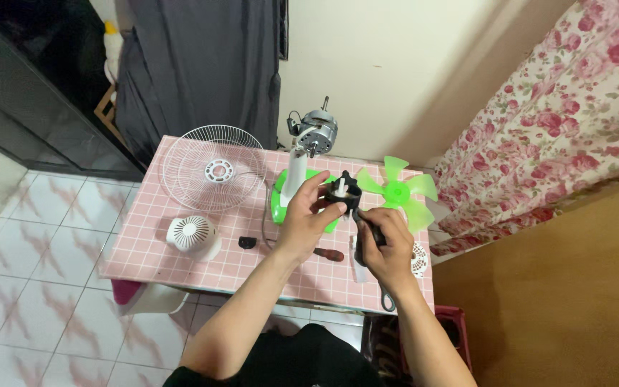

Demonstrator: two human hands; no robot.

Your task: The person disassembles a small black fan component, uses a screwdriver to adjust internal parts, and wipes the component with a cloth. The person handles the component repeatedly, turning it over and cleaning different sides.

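1. The left hand is raised above the surface, its grip closed around a small black part with a pale stub at its middle, thumb on the near side and fingers curled over the top.
2. The right hand is clenched around a dark-handled tool; the tool's tip meets the black part from below right. Its exact kind is hard to make out, possibly pliers, as a looped handle end shows below the wrist.
3. The black part sits in the air between both hands, in front of the green fan base.
4. A white post rises from that base to a bare metal motor.
5. A green fan blade lies just right of the hands.
6. A white wire grille lies at the far left of the pink checked surface.
7. Near the front lie a white round cover, a small black cap and a red-handled screwdriver.
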